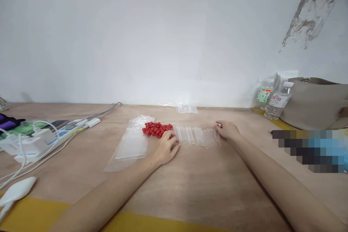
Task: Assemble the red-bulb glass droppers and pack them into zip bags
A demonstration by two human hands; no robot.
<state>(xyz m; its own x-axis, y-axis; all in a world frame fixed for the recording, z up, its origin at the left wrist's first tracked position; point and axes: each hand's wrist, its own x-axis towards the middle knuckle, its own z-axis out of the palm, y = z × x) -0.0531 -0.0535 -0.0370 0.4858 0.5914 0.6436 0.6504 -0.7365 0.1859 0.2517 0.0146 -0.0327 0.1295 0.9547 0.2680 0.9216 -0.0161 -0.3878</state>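
Observation:
A row of thin clear tubes [191, 136] lies side by side on the wooden table, with a pile of small red rubber bulbs [156, 129] at its left end. My left hand [165, 148] rests where the pile meets the tubes, its fingers apart and touching the nearest ones. At the right end of the row is my right hand [227, 129], fingertips drawn together beside the last tubes. A small red spot shows between those fingertips, too small to name. Clear plastic bags [130, 145] lie flat in a stack left of the bulbs, partly under them.
A power strip [66, 132] with white chargers [29, 146] and cables occupies the left side. Two plastic bottles [277, 101] and a grey-brown bag [312, 101] stand at the back right. Another small clear bag [187, 109] lies against the wall. A blurred patch covers something at right.

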